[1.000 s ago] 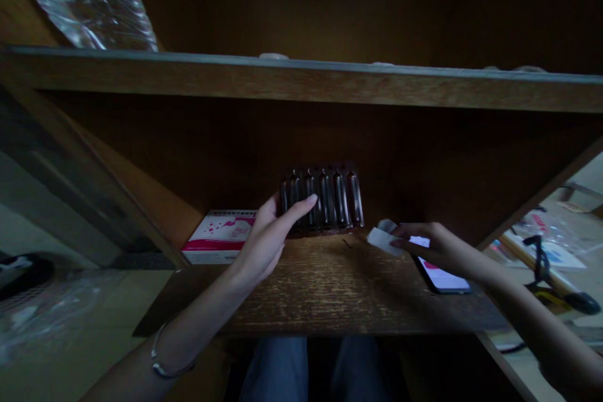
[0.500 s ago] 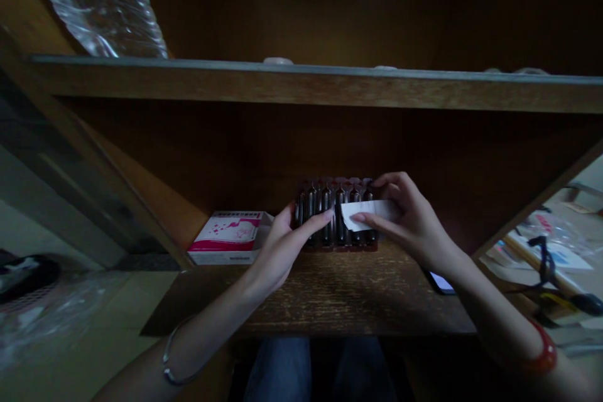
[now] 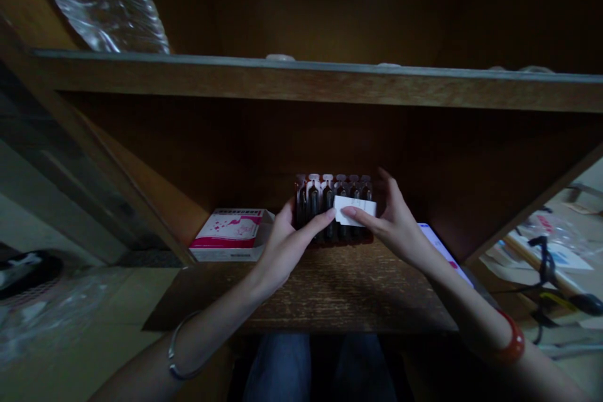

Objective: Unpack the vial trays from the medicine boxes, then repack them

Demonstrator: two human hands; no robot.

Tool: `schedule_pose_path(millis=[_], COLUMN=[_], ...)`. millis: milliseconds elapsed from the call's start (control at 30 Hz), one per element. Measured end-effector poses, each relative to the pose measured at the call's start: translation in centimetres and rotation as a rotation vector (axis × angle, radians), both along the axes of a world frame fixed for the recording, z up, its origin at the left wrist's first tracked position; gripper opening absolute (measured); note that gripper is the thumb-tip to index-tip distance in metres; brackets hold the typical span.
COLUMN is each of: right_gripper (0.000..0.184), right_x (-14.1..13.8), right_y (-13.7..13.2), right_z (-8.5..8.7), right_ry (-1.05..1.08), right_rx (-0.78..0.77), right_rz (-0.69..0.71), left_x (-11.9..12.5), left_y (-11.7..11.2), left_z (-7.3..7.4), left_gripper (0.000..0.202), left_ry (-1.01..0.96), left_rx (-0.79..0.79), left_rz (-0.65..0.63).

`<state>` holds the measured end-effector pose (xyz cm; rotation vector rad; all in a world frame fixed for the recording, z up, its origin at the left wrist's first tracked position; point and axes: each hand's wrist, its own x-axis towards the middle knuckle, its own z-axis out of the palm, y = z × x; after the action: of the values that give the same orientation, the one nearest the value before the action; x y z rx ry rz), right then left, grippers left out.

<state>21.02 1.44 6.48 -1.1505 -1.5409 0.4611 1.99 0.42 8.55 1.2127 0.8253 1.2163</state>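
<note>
My left hand (image 3: 289, 242) is closed around the left side of a pack of dark oral-liquid ampoules (image 3: 328, 201), its thumb lying across the front. The ampoules stand in a row with pale tabs on top. Across their right half lies a small white folded paper (image 3: 360, 206), and the left thumb tip reaches its edge. My right hand (image 3: 396, 220) has its thumb pressed on that paper; a raised finger shows at the pack's right side, and the other fingers are partly hidden. Left of the pack, a pink and white box (image 3: 230, 235) lies with its right end open.
A phone with a lit screen (image 3: 443, 251) lies by my right forearm on the worn wooden shelf (image 3: 339, 295). Overhead runs an upper shelf edge (image 3: 306, 81), with a clear plastic bottle (image 3: 103, 0) at left. Papers and cables (image 3: 546, 264) are on the right.
My right hand has shifted left and flattened the white paper against the ampoules, its finger lifting away. More of the phone now shows. My left hand keeps its hold.
</note>
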Motion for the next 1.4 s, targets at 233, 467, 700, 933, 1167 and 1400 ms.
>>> schedule_pose_path(millis=[233,467,700,933,1167,1400], right_gripper=[0.050,0.053,0.052,0.042,0.043,0.047], right_x=[-1.1,-2.6,-2.3,-1.5,-1.2,-0.9], right_y=[-1.0,-2.1,-1.8,-1.6,-1.2,-1.2], right_z=[1.0,1.5,1.4,1.7,1.4,1.4], right_ry=[0.199,0.427,0.607,0.700,0.816,0.730], right_rx=[-0.282,-0.312,-0.409,-0.466,-0.508,-0.365], right_rz=[0.156,0.194,0.232,0.186,0.175,0.074], left_x=[0.1,0.3,-1.3,-10.9,-14.1,-10.0], left_y=[0.2,-0.6,-0.5,5.1,7.5,3.7], left_z=[-0.7,-1.2,0.0,0.4,-2.2,-0.4], left_gripper=[0.047,0.050,0.071,0.132,0.109,0.089], left_ry=[0.067,0.157,0.385,1.467,1.711,1.685], left_rx=[0.024,0.030,0.135,0.498,0.337,0.686], left_rz=[0.054,0.062,-0.147,-0.366,-0.210,-0.027])
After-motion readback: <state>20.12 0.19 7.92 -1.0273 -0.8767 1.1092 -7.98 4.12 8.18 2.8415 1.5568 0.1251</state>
